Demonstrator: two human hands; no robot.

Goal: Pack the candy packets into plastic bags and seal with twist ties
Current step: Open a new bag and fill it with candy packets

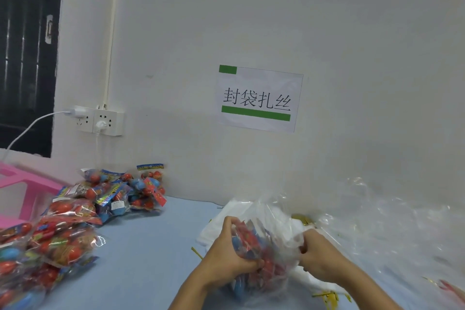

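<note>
Blurry clear crinkly plastic bag (274, 239) w/ candy packets (251, 246) half-hidden inside; left hand (226, 251) & right hand (319, 257) both grip it.

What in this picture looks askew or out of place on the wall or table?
The sign hangs tilted on the wall, its right side lower. Twist ties lie scattered loose on the table near the right hand.

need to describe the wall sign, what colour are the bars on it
Green: the sign has a short bar top left and a long one under its black characters, on white paper. Head view.
</note>
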